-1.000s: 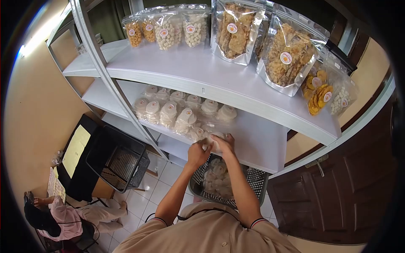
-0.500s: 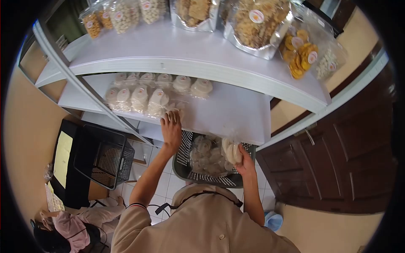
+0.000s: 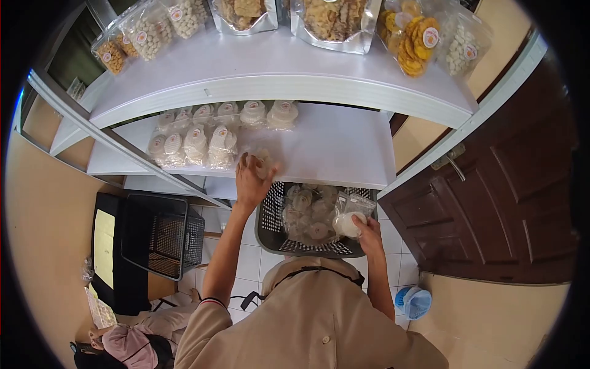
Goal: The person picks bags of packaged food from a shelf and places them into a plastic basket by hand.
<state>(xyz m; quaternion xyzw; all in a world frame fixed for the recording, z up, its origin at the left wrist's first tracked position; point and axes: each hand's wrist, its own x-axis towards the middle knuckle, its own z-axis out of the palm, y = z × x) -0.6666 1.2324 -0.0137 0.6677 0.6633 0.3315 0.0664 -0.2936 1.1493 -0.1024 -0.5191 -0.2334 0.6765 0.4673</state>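
My left hand (image 3: 253, 183) is at the front of the middle shelf, its thumb and fingers curled around a clear packet of pale crackers (image 3: 264, 161), slightly blurred. To the left of it stand two rows of similar packets with round labels (image 3: 222, 147). My right hand (image 3: 367, 232) grips another clear packet of round white crackers (image 3: 348, 224) over the right side of a dark plastic basket (image 3: 268, 237). Inside that basket lies a heap of more cracker packets (image 3: 310, 212).
The upper shelf (image 3: 276, 80) carries bagged snacks (image 3: 335, 24). A second black basket (image 3: 157, 240) stands at left, with a person (image 3: 132, 338) low beyond it. On the right are a brown door (image 3: 485, 209) and a blue-lined bin (image 3: 415, 302).
My left hand has shifted, its thumb now spread to the packet's right side. The packet in my right hand has turned flat side up. The camera view has shifted.
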